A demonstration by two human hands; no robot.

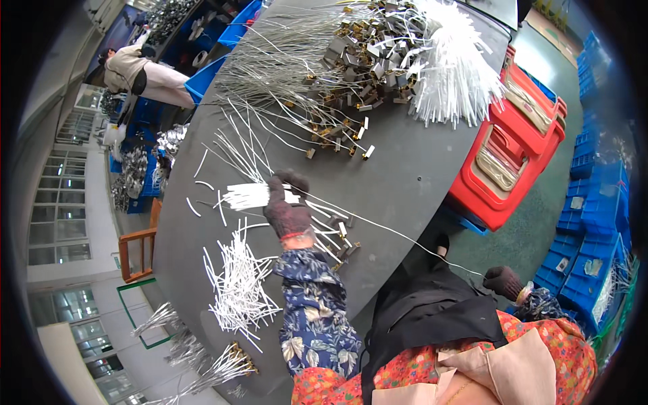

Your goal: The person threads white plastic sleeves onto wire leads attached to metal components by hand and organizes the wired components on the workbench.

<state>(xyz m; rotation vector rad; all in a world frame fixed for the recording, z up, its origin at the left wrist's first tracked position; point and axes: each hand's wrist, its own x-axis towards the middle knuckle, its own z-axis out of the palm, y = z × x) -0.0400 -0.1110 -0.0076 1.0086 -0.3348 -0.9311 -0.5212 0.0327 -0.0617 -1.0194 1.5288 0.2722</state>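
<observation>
My left hand [289,208], in a dark glove, is closed over a bundle of short white tubes [246,196] on the dark grey table [391,182]. From that hand a long thin white wire [405,235] stretches right, past the table edge. Its other end is in my right hand [502,282], also gloved and closed, beside my black apron. Several wires with small metal end blocks [344,236] stick out just right of my left hand. Thin pale wires [246,148] fan out beyond it. A loose heap of white tubes [239,283] lies nearer on the left.
At the far side lie a large pile of wires with metal blocks [364,61] and a white tube bunch [455,74]. Red bins [499,189] stand right of the table, blue crates [590,223] beyond. Another person [138,74] is at the far left.
</observation>
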